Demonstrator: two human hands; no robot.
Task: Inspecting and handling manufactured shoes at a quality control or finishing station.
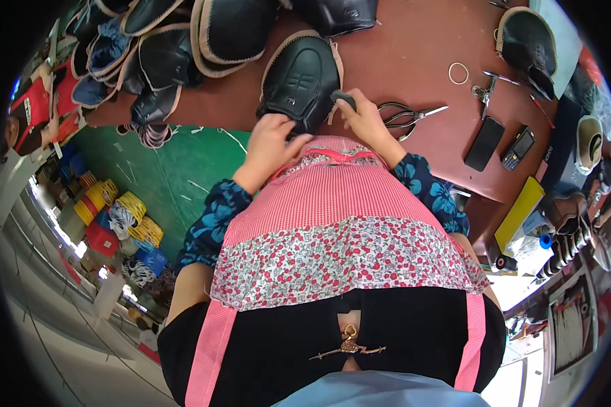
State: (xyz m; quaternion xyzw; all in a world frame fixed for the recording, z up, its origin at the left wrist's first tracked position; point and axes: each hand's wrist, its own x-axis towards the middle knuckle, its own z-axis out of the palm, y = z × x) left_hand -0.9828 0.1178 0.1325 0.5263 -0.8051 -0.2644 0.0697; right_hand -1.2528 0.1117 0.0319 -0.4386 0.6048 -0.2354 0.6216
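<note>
A black leather shoe upper point(304, 74) with a tan lining edge lies on the table straight in front of me. Its near end is under the curled fingers of my left hand point(271, 146), which grips it close to my apron. At the right side of the upper, my right hand point(368, 122) is closed around a small dark rounded piece point(344, 99), pinched between thumb and fingers. What exactly this piece is, I cannot make out. Black-handled scissors point(411, 119) lie just right of that hand, blades pointing right.
More black uppers point(234, 30) are heaped at the table's far left. Another upper point(526, 47) lies far right. On the reddish-brown table point(414, 54) are a cream ring point(458, 73), a metal tool point(485, 95), a black phone point(485, 144) and a keypad handset point(519, 148). A person point(37, 108) is at left.
</note>
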